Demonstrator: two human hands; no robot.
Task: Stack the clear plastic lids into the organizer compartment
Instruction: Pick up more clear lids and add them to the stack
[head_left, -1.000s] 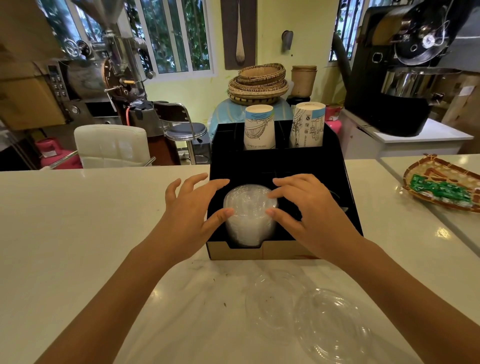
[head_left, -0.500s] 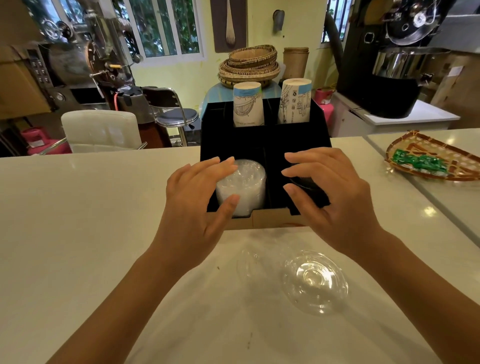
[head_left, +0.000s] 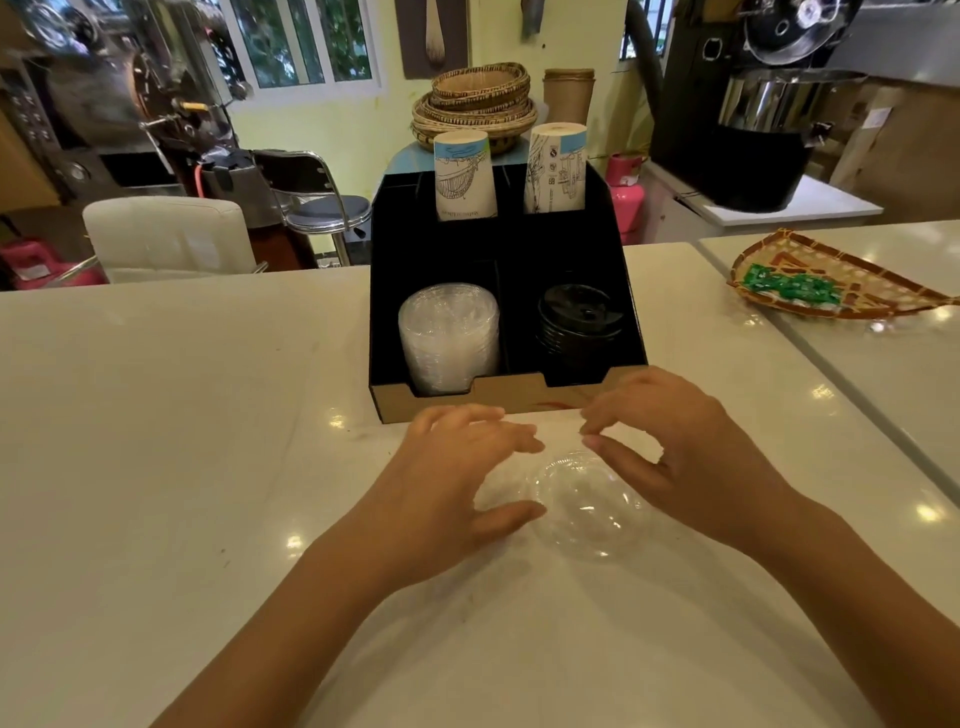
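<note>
While both hands (head_left: 566, 467) flank it, lid (head_left: 587, 506) lies free.

Room bright, soft light all over. Daylight comes in through far windows (head_left: 301, 41). Small white glare spots shine on glossy table (head_left: 156, 415), near hands and at right. Shadows faint, soft under arms. Left hand (head_left: 457, 488) fingers a bit blurry. Far left machine (head_left: 104, 104) smeared, out of focus. Edges of view bend and stretch. Clear lid (head_left: 587, 509) hard to see on white top.

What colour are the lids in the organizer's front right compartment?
Black lids, seen clearly in the head view.
</note>
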